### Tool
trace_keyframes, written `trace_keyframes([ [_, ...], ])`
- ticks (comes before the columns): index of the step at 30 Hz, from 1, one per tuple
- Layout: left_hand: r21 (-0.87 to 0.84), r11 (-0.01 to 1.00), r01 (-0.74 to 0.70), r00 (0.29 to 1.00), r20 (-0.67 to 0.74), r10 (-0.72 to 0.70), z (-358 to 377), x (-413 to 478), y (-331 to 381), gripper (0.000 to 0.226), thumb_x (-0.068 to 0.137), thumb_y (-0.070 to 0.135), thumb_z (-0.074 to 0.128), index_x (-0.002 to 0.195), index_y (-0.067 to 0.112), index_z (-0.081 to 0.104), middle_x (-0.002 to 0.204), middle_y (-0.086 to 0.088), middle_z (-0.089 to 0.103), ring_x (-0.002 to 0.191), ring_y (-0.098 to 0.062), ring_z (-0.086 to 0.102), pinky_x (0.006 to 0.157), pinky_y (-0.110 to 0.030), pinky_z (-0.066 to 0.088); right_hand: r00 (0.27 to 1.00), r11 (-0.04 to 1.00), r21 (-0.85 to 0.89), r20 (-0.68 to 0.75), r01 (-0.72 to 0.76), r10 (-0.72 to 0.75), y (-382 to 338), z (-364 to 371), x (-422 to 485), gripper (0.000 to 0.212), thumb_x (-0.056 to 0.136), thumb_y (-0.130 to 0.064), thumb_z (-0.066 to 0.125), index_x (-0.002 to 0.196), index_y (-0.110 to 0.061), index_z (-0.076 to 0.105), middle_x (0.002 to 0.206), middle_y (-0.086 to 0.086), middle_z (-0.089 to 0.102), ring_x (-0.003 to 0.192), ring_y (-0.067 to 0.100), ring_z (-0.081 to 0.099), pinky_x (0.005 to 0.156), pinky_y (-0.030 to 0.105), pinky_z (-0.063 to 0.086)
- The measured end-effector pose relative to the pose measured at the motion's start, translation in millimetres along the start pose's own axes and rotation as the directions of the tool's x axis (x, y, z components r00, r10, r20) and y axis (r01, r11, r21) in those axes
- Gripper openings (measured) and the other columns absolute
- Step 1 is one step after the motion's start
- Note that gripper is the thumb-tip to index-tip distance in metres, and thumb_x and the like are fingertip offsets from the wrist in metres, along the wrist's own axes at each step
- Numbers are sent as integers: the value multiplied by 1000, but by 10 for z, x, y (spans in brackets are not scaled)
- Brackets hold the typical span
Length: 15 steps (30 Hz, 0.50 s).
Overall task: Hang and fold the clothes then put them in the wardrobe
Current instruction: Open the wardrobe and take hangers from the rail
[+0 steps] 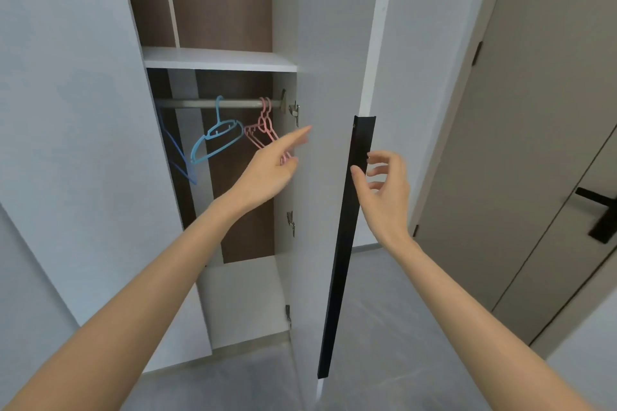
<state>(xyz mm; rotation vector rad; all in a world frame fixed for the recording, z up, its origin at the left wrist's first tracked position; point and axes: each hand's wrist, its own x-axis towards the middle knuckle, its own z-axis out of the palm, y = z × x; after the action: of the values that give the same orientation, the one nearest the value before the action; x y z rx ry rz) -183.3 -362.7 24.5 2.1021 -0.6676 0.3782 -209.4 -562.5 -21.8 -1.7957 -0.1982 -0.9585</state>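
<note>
Two bare forearms stretch forward from the bottom corners. The left hand (267, 170) is held out into the wardrobe (287, 177) with its forefinger straight and the other fingers loosely bent. It holds nothing, and its fingers lie in front of the lower ends of the pink hangers (263, 125). The right hand (384, 183) hangs beside the door handle (347, 243) with its fingers softly curled round nothing. Its thumb tip lies at the handle's edge, and whether it touches cannot be told.

The handle is a long, narrow, matt black strip running down the edge of the open right door (320, 43), a smooth pale panel hung on metal hinges (293, 110). It stands between the two hands.

Inside, a round metal rail (187, 103) crosses beneath a white shelf (217, 58), before a dark brown wood-grain back. On the rail hang a light blue plastic hanger (217, 140) with broad curved shoulders, tilted, and the thin pink ones bunched at the right end. A dark blue hanger (177, 157) shows partly behind the left door (66, 110).

The floor (384, 310) is grey and faintly mottled. To the right stands a beige room door (534, 110) with a black lever (597, 213).
</note>
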Motion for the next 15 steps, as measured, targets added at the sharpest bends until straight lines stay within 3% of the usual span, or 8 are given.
trace_keyframes([
  [3, 78, 995, 67, 995, -77, -61, -221, -73, -154, 53, 98, 13, 44, 145, 34, 33, 138, 12, 50, 106, 10, 45, 89, -7, 31, 997, 997, 69, 77, 25, -30, -155, 137, -35, 19, 89, -22, 64, 106, -24, 55, 96, -10, 59, 81, 8, 58, 63, 13, 46],
  [8, 54, 971, 234, 941, -264, -212, -657, -225, -445, 48, 98, 13, 45, 144, 28, 38, 134, 5, 54, 119, -8, 48, 100, -27, 40, 958, 996, 84, 284, 7, -31, -291, 621, -24, 19, 92, -13, 60, 109, -21, 57, 97, -8, 61, 85, -1, 57, 67, 8, 46],
  [9, 48, 965, 259, 923, -305, -233, -755, -254, -519, 47, 99, 12, 45, 143, 26, 39, 134, 4, 54, 121, -11, 49, 99, -27, 41, 946, 997, 83, 324, -13, -15, -294, 751, -10, 20, 92, -12, 60, 111, -19, 57, 98, -9, 61, 85, -4, 56, 67, 7, 46],
  [12, 61, 955, 291, 889, -387, -246, -1067, -335, -800, 45, 99, 9, 43, 142, 23, 41, 135, 2, 53, 114, -8, 50, 78, 0, 41, 910, 996, 80, 414, -35, -1, -283, 1208, 57, 24, 92, -9, 58, 115, -16, 60, 104, -4, 62, 84, -3, 55, 68, 7, 45],
  [13, 69, 951, 300, 881, -402, -249, -1174, -361, -904, 45, 99, 8, 43, 142, 23, 41, 135, 2, 53, 113, -7, 49, 74, 1, 40, 901, 997, 77, 434, -28, -8, -279, 1381, 87, 25, 92, -8, 58, 115, -17, 60, 105, -3, 62, 83, -1, 56, 68, 7, 44],
  [15, 79, 943, 325, 861, -436, -260, -1391, -393, -1122, 46, 99, 8, 42, 141, 24, 42, 136, 2, 53, 117, -11, 50, 86, -10, 41, 881, 997, 73, 473, -10, -26, -276, 1768, 167, 27, 91, -8, 58, 116, -18, 60, 107, -5, 62, 82, 1, 56, 69, 6, 44],
])
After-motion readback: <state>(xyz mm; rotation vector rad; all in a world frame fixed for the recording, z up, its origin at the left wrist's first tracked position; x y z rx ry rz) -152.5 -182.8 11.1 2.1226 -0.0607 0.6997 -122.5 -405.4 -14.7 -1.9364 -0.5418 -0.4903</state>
